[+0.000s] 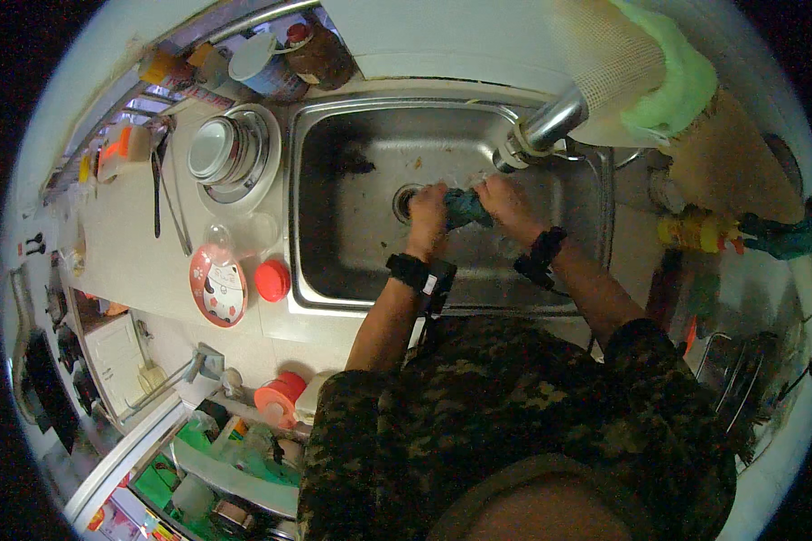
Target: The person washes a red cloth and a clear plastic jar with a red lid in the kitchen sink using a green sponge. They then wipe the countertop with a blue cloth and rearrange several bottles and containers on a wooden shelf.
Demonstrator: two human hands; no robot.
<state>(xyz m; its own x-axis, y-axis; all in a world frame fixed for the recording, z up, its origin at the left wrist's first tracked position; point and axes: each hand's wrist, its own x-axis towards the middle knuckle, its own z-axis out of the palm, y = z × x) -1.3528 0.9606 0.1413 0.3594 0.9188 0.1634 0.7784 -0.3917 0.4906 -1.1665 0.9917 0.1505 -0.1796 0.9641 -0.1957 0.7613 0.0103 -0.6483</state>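
My left hand (428,211) and my right hand (504,201) are over a stainless steel sink (352,264), gripping the two ends of a wet dark green cloth (465,207). The cloth looks bunched between the fists, just right of the drain (404,203). Above my right hand the faucet spout (514,154) points into the basin, and what may be water shows near the fingers. Dark scraps of debris (358,161) lie at the basin's upper left.
Stacked bowls and plates (218,150), an oval cat-pattern plate (218,287) and a red round lid (272,280) stand left of the sink. Jars and a tub (267,67) line the sill behind. A mesh bag (616,74) hangs by the spout.
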